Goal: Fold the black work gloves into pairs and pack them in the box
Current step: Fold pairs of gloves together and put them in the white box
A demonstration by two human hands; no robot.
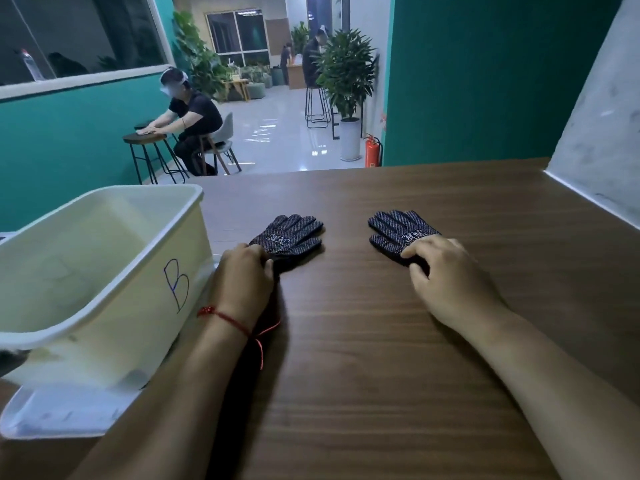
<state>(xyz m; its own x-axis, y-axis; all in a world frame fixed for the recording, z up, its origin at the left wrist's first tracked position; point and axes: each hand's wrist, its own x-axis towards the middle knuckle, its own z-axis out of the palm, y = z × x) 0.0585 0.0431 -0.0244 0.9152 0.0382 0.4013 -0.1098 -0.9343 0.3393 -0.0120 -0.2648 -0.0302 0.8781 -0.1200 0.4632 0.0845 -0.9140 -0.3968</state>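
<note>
Two black dotted work gloves lie flat on the wooden table (363,341), fingers pointing away from me. My left hand (244,271) grips the cuff of the left glove (289,235). My right hand (446,268) covers the cuff of the right glove (398,228), fingers curled over its edge. The cuffs themselves are hidden under my hands. A white plastic box (104,271) marked with a blue "B" stands at the left, tilted, and looks empty inside.
A clear lid (69,410) lies under the box at the front left. A grey wall panel (599,133) bounds the table at the right. Beyond the far edge, a person sits at a stool table (145,136).
</note>
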